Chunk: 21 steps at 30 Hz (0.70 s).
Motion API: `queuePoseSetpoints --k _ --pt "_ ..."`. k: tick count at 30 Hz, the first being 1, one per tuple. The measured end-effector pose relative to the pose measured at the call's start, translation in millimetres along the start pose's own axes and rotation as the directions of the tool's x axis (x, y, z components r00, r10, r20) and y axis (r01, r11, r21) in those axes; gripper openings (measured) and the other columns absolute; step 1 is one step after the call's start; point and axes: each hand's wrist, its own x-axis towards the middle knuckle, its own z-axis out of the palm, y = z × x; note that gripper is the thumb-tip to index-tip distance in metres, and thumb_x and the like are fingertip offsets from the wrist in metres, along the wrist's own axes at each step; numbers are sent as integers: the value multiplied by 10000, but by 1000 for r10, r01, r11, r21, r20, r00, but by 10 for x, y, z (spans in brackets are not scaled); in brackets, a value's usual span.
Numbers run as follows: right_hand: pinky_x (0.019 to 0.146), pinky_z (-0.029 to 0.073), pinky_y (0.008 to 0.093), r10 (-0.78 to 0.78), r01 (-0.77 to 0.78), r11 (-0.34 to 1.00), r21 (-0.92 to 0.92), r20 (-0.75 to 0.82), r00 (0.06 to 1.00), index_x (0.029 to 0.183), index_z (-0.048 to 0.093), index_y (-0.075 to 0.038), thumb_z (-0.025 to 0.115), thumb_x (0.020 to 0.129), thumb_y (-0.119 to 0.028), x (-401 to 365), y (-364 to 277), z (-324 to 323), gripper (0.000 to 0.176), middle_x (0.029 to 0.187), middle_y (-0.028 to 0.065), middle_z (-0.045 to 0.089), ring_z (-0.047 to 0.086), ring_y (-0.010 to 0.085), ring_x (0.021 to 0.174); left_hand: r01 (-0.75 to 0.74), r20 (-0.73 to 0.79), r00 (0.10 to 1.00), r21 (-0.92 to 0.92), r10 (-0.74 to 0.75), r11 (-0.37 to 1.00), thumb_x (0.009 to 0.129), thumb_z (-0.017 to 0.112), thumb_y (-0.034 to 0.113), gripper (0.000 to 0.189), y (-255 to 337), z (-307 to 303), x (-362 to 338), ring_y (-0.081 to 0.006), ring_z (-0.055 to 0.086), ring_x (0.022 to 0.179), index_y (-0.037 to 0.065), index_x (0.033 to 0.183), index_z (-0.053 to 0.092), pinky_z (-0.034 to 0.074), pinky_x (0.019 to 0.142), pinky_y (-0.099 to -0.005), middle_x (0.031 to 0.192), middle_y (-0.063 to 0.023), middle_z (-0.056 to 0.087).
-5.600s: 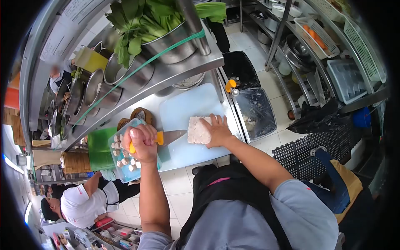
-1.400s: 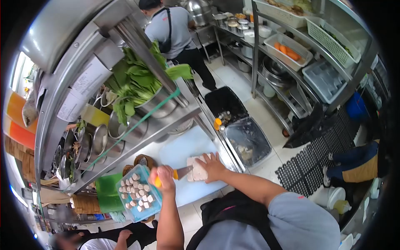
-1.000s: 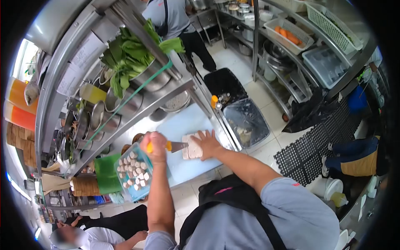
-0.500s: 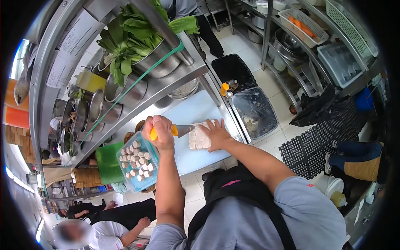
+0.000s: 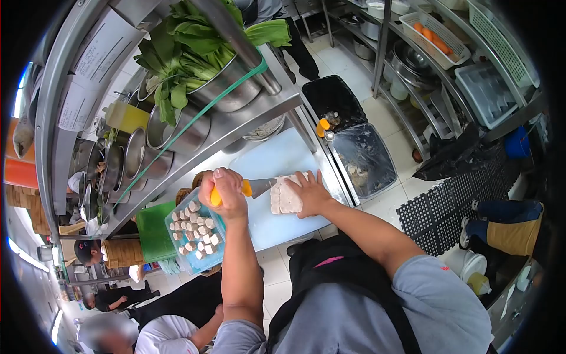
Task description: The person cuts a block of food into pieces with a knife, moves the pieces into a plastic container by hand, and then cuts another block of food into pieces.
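Observation:
My left hand [image 5: 224, 192] is closed around the yellow handle of a knife [image 5: 263, 187]. Its blade reaches right to the near edge of a pale, off-white food block [image 5: 286, 197], which has cut lines across it. On top of that block my right hand [image 5: 312, 193] lies with fingers spread, covering part of it. Under the block is a light blue-white cutting board [image 5: 265, 227]. Left of the knife hand stands a clear bluish tub [image 5: 219, 227] with several short, pale, brown-sided chunks [image 5: 194, 227].
A steel shelf [image 5: 200, 150] with leafy greens [image 5: 194, 56] and metal pots overhangs the board's far side. Lined bins [image 5: 362, 162] stand right of the counter. A green board [image 5: 156, 233] lies beyond the tub. A person in a white shirt [image 5: 168, 336] stands at the lower left.
The view has shifted slightly. Both hands, the knife and the block keep nearly the same arrangement. The person at lower left has moved closer to me, and another head shows behind the bamboo steamers.

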Motion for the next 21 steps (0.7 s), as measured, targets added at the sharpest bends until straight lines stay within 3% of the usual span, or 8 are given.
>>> queuePoseSetpoints --k 3,21 --pt "1245 87 726 6 -7 1000 17 45 999 1691 243 -199 913 617 -470 0 -7 -45 1295 1683 218 263 248 519 1516 8 -12 1000 22 -8 1000 1080 473 111 354 -14 19 -22 -116 364 446 91 739 380 386 472 -287 544 -23 405" --pt "1250 86 718 15 -16 1000 11 63 998 1694 231 -205 900 616 -459 -3 -30 -90 1294 1683 210 258 241 506 1521 3 2 1000 29 -4 1000 1086 481 120 357 -67 21 -3 -114 358 447 86 745 381 379 462 -286 552 -19 396"
